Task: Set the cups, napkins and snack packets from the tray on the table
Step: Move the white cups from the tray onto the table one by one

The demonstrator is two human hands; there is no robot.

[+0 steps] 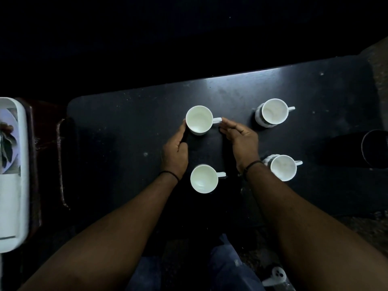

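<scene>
While four white cups stand upright on the dark worktop (126, 122), both hands frame the far-left cup (199, 119). Left hand (175, 151) has straight fingers touching that cup's 9 o'clock side, grip relaxed. Right hand (241, 139) reaches fingertips to its handle at 3 o'clock; whether they pinch it, I cannot tell. Near-left cup (203, 179) sits at 6 o'clock, between the wrists. Far-right cup (273, 112) and near-right cup (283, 167) stand well apart at right. Open worktop lies toward 9 o'clock. Beyond that edge sits the tray (23, 143), holding white napkins (9, 202).
</scene>
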